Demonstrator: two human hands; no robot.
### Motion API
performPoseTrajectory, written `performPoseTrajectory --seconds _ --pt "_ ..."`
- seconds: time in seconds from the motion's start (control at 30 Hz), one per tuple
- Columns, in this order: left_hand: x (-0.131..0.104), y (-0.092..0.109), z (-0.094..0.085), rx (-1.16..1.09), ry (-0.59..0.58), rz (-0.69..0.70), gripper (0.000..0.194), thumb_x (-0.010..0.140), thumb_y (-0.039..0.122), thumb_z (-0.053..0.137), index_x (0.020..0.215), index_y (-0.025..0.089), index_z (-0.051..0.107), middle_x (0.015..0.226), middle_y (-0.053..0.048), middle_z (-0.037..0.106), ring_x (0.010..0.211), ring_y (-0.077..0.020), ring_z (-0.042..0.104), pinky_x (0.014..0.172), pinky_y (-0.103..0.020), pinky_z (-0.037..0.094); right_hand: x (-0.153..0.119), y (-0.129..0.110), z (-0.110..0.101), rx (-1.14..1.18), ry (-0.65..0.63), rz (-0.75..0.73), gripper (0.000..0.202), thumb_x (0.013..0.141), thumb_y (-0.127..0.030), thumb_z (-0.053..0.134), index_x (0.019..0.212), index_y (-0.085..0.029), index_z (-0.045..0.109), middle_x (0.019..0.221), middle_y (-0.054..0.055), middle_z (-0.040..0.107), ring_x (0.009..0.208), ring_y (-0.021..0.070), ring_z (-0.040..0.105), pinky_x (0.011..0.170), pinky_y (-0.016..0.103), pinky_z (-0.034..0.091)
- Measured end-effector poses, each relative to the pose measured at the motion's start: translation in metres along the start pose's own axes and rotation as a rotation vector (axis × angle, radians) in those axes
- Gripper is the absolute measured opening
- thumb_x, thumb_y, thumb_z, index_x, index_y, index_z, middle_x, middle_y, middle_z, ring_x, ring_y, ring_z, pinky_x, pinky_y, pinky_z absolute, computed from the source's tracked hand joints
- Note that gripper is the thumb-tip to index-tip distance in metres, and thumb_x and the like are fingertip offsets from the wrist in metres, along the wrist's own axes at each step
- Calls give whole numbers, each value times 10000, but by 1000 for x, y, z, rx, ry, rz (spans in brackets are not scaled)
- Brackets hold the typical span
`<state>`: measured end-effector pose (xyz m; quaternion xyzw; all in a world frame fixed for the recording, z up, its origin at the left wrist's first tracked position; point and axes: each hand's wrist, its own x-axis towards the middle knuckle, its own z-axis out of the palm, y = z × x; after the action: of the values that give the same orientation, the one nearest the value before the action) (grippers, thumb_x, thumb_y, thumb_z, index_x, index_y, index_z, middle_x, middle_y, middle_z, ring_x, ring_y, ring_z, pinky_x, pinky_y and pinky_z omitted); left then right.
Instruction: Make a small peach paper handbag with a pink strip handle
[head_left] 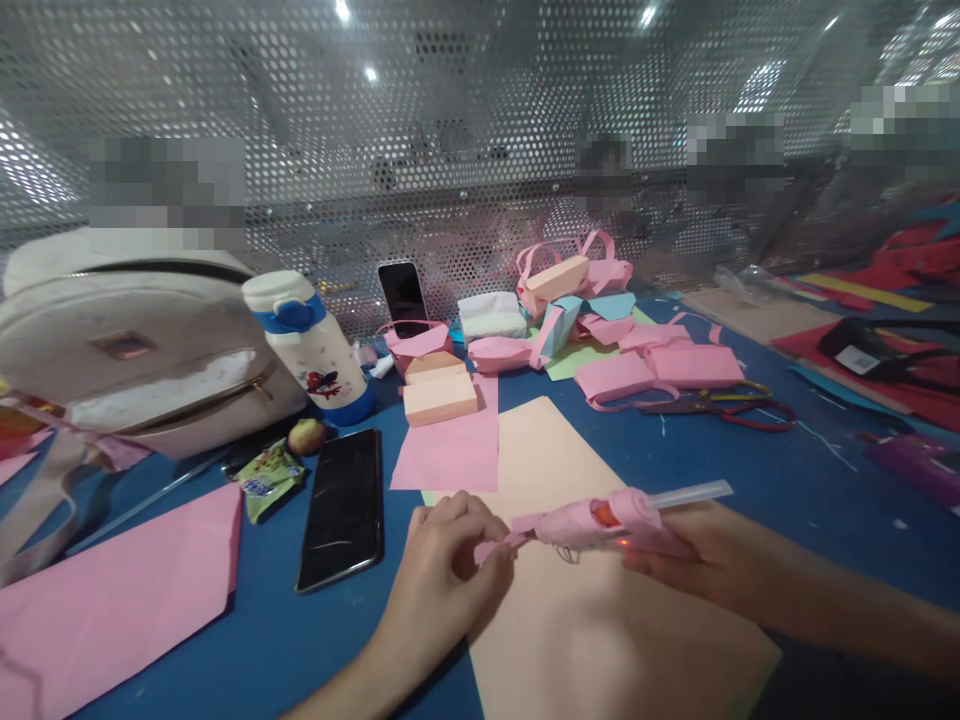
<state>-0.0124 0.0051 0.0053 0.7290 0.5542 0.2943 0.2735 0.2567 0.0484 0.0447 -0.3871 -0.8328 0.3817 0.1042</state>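
Note:
My right hand point(690, 550) is closed round the handle of a pink hot glue gun point(592, 525), with a clear glue stick point(694, 492) poking out of its back end. An orange-red light shows on its side. The nozzle points left, at a small pink paper piece point(491, 550) pinched in my left hand point(457, 560); whether the tip touches it I cannot tell. Both hands are above a peach paper sheet point(555, 460). A black phone point(341, 510) lies left of my left hand.
Behind are folded paper boxes point(439, 398), pink paper bags point(694, 365), scissors point(735, 405) and a standing phone point(403, 300). A bottle point(322, 360), a backpack point(180, 370), a snack packet point(271, 480) and a pink sheet point(135, 600) occupy the left. A perforated metal panel point(465, 110) rises at the back.

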Motion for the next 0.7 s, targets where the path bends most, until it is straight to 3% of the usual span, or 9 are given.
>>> performPoseTrajectory --seconds 0.13,0.43,0.63,0.7 --pt "0 -3 -1 -27 13 18 208 845 150 494 764 232 667 848 -10 696 803 -212 611 743 -355 362 1 -3 -2 13 0 -16 421 967 -486 508 1246 -233 697 1178 82 733 1056 287 680 938 366 533" --pt "2 -8 -3 -45 15 105 227 900 187 512 776 227 697 831 -33 705 799 -207 632 703 -342 461 0 -8 -4 7 19 -22 381 982 -477 480 1094 -233 751 930 59 769 982 265 686 945 355 525" --pt "2 -14 -3 -42 49 121 215 926 222 526 792 227 694 818 -30 698 758 -201 623 686 -347 456 2 -6 -3 60 -29 -59 389 985 -472 483 1180 -225 713 1131 73 730 1066 254 656 1017 367 480" --pt "2 -14 -2 -25 69 96 209 927 245 536 787 224 690 809 -23 693 735 -196 614 705 -356 435 1 -6 -2 69 -24 -32 407 976 -495 490 1177 -218 710 1109 76 729 1074 262 648 1008 369 481"
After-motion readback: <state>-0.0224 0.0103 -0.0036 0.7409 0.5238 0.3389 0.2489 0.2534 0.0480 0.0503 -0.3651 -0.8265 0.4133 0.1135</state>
